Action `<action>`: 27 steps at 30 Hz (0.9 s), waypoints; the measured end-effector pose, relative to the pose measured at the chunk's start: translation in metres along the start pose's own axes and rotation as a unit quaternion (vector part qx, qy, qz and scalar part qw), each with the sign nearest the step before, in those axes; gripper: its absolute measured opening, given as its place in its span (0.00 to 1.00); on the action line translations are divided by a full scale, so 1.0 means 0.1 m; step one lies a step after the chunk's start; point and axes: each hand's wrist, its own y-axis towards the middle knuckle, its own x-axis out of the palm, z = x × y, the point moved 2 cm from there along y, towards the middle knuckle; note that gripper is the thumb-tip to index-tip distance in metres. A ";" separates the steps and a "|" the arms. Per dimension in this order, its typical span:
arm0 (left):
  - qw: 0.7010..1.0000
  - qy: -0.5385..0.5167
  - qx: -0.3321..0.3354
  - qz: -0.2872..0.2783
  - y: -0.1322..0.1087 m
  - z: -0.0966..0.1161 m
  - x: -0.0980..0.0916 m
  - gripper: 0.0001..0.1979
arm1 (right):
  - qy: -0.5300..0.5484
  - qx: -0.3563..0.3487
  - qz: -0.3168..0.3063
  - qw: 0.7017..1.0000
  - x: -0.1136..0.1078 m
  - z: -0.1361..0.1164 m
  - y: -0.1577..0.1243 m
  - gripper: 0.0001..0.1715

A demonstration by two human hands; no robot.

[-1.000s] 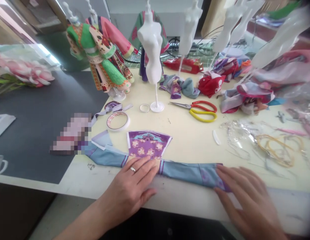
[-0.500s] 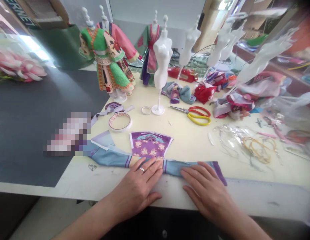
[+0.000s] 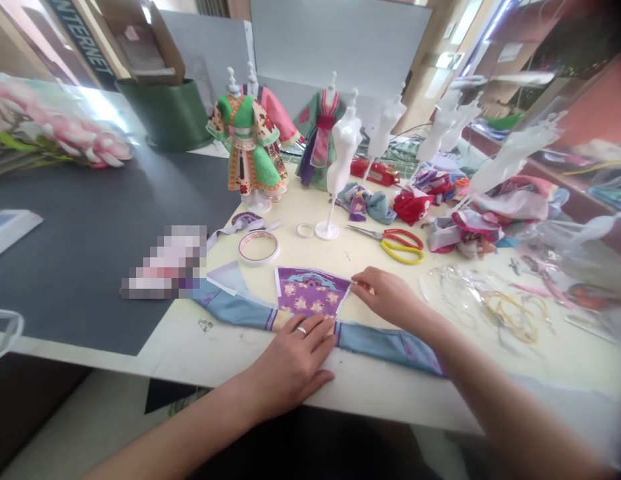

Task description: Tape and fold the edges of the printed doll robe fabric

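Note:
A long blue strip of doll-garment fabric (image 3: 375,343) with purple bands lies along the front of the table. Above its middle a purple patterned fabric piece (image 3: 310,293) spreads out, edged with white strips at its sides. My left hand (image 3: 300,357), a ring on one finger, rests flat with outstretched fingers on the blue strip's pale central band and the purple piece's lower edge. At the purple piece's upper right corner, my right hand (image 3: 385,293) has thumb and fingertips pinched together; whether they grip cloth or only its white edging is hard to see.
Behind lie a tape roll (image 3: 259,247), a small ring (image 3: 305,230) and red-yellow scissors (image 3: 390,242). A bare white mannequin (image 3: 344,157) and dressed doll forms (image 3: 247,143) stand farther back. Fabric scraps (image 3: 470,230) and tangled threads (image 3: 513,310) lie right; a dark mat (image 3: 90,267) covers the left.
My right hand has left the right part of the blue strip and moved up and left to the purple piece's corner, fingers now pinched. My left hand stays on the fabric. The view has shifted.

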 end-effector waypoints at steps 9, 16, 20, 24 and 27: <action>0.993 -0.051 -0.084 0.063 0.29 -0.46 -0.35 0.13 | 0.040 0.015 -0.043 0.998 0.02 0.07 0.25 0.13; 0.988 -0.004 -0.147 -0.057 0.70 -0.86 -0.33 0.09 | 0.063 0.014 -0.042 0.997 0.03 0.13 0.13 0.12; 0.984 0.005 -0.165 -0.066 0.77 -0.88 -0.23 0.08 | 0.072 0.024 -0.038 0.996 0.05 0.16 0.07 0.11; 0.981 0.008 -0.183 -0.068 0.77 -0.91 -0.19 0.09 | 0.085 0.030 -0.027 0.996 0.08 0.17 0.06 0.11; 0.979 0.010 -0.190 -0.069 0.76 -0.92 -0.16 0.10 | 0.092 0.031 -0.024 0.995 0.12 0.17 0.07 0.11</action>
